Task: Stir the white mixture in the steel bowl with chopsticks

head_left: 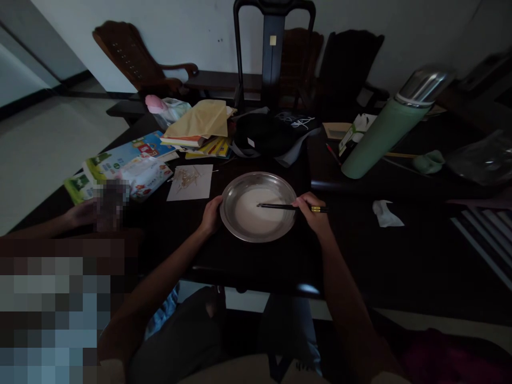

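A round metal basin [226, 223] stands on the dark table, holding a pale, milky liquid [256, 216]. My left hand [210, 214] grips the basin's left rim. In my right hand [312, 212], at the opposite rim, is a pair of black chopsticks [280, 206] with gold bands near the upper end. Their tips reach the liquid near the middle of the basin. Just beyond my left hand lies a white paper sheet [202, 186] with a small heap of thin pale sticks [187, 178], which look like cotton swabs.
A green thermos [384, 128] stands at the right, a crumpled tissue [388, 214] nearer me. Behind the basin are a black bag [264, 133] and stacked books with an envelope [200, 120]. A tissue pack [146, 176] lies leftward, near another person's hand [82, 213].
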Motion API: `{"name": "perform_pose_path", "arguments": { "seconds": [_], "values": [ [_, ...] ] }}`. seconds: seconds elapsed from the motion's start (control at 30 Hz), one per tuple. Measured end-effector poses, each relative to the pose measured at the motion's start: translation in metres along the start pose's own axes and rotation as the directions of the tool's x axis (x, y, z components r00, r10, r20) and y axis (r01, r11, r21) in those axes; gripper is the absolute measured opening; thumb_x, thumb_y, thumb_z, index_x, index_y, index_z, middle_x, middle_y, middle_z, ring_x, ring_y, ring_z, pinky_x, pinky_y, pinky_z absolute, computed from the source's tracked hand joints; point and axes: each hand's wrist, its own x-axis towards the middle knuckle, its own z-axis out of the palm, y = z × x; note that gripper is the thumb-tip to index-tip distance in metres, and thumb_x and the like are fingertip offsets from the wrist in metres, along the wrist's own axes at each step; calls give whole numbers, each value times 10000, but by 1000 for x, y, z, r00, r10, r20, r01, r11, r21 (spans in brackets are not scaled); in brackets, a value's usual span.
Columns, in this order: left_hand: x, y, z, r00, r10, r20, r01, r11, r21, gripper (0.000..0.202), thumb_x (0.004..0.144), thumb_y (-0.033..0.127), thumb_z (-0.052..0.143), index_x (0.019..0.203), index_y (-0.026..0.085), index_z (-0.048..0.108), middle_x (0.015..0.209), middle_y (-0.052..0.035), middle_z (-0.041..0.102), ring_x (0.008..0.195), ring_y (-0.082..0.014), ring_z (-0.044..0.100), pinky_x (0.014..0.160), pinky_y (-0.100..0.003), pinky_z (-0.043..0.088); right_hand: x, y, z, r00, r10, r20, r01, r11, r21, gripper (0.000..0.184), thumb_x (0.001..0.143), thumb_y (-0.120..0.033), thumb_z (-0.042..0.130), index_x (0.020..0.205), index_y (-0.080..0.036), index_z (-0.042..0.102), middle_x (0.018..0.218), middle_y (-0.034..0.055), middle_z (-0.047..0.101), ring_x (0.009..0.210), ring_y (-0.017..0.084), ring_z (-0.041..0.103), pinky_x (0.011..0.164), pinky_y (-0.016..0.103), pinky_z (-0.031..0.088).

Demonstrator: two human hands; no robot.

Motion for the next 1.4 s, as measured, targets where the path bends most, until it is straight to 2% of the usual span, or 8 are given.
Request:
{"name": "perform_pose_path", "arguments": {
  "seconds": [0.13,0.3,0.5,0.67,0.87,1.07,1.23,1.4],
  "values": [
    [1,-1,-1,1000,-23,2,23,1000,-10,195,748,299,682,623,164,618,562,23,562,533,-118,491,534,-238,393,-1,1,-2,992,51,-119,-48,998,27,432,960,-463,500,599,-247,595,608,2,610,659,183,592,714,358,473],
    [1,0,-1,1000,-21,2,21,1000,-18,213,741,291,687,594,171,589,538,29,537,525,-118,489,524,-236,393,-1,-1,3,999,1,49,-2,1000,20,350,921,-464,574,658,-247,653,702,14,674,734,191,635,744,361,488],
    [2,-2,-3,1000,-8,11,8,1000,-3,226,726,346,718,646,160,619,578,28,577,547,-117,506,545,-236,411,0,4,-3,989,42,-145,-36,998,46,434,964,-445,499,590,-245,594,605,4,607,658,185,589,718,363,479],
    [0,-1,-2,1000,0,8,0,1000,-7,216,732,322,701,618,161,614,551,32,552,529,-113,479,531,-236,395,0,0,2,997,-27,65,27,1000,4,321,930,-421,576,677,-252,678,717,16,675,764,200,632,765,374,483],
    [-1,0,-1,1000,-7,11,7,1000,-9,196,731,319,693,635,157,635,576,17,573,544,-122,496,533,-240,392,0,2,-3,986,22,-165,-16,999,36,435,964,-446,501,587,-251,591,610,2,607,666,190,584,737,376,470],
    [3,-3,-3,1000,-1,15,1,1000,-9,211,721,326,691,605,167,614,549,28,546,526,-117,466,527,-239,383,1,-1,4,996,-48,75,49,999,-18,296,913,-426,604,680,-260,681,721,16,689,775,210,638,773,386,481],
    [3,-3,-3,1000,-18,8,18,1000,-24,203,713,327,702,627,160,625,570,20,565,537,-120,491,535,-242,396,-1,3,-3,987,7,-161,-9,1000,-7,417,963,-441,515,600,-253,598,625,3,636,681,193,599,764,385,469],
    [0,-1,-2,1000,-26,10,27,999,-22,210,731,313,691,607,168,605,540,29,546,517,-118,476,521,-241,390,-1,0,3,998,-3,55,1,999,35,366,945,-444,547,650,-258,658,698,13,680,743,199,633,762,380,489]
  ]
}}
